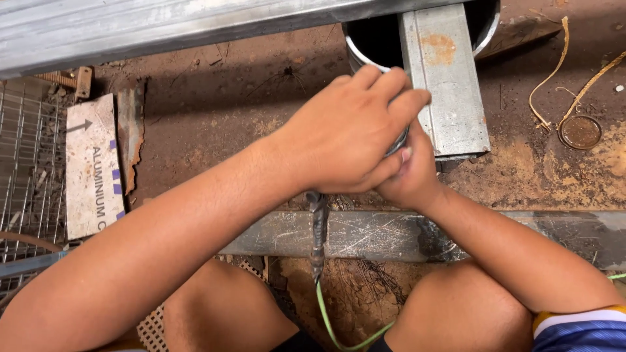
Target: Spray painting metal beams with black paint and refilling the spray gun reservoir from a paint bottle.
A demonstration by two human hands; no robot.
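While both hands press together over the middle of the scene, the head view shows the left hand [345,133] laid on top, its fingers [391,88] closed side by side and curled over something small and grey; only a sliver of that metallic object [398,142] shows at the fingertips, so its kind cannot be told. The right hand [409,175] comes in from beneath, fist-like and wrapped by the left, its fingers clamped on the same hidden piece; stacking the hands this way looks like a means to bear down or twist with more force. Below the hands a dark, twisted shaft [318,228], rough and spiral-ribbed like a drill bit or wound wire, hangs down across a flat steel bar [365,236], whose surface is scratched bright in places and blackened elsewhere. A thin green wire [329,322] trails from the shaft's lower end between the person's knees.

Beyond the hands, a galvanised channel piece [447,78] with a patch of orange rust lies tilted over the rim of a round dark bucket [365,45]. A long, smooth, grey metal beam [163,26] crosses the top edge. To the left sit a wire mesh grid [26,163], a worn white offcut with an arrow [91,169] and a rusted strip [130,130]. The ground [215,111] is reddish-brown dirt, crumbly and dusty, with curled yellowish straps [551,72] and a round rusty lid [580,132] at the right.
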